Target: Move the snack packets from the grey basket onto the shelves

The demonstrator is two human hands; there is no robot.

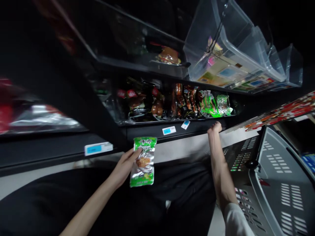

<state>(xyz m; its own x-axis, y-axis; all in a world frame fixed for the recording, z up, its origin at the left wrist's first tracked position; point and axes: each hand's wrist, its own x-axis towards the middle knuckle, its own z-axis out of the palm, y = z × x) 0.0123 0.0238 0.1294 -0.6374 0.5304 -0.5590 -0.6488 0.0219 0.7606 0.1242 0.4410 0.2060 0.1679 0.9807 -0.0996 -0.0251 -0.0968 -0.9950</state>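
My left hand point(124, 166) is closed on a green and silver snack packet point(144, 175), its thumb lying across the front. The packet hangs upright above my dark-clothed lap, its printed face showing a picture of food. Farther right, my right hand point(215, 127) is curled at the front edge of the low black shelf point(200, 127), gripping it; its fingertips are partly hidden. Just above that hand, similar green and silver packets point(213, 105) lie on the shelf. Beside them are dark packets with reddish-brown food point(185, 100).
A grey shopping basket point(278, 160) with slotted walls stands at my right. Clear plastic bins point(236, 49) jut out overhead at upper right. Price tags point(169, 130) line the shelf front. A dark slanted post point(98, 108) divides the shelf at left.
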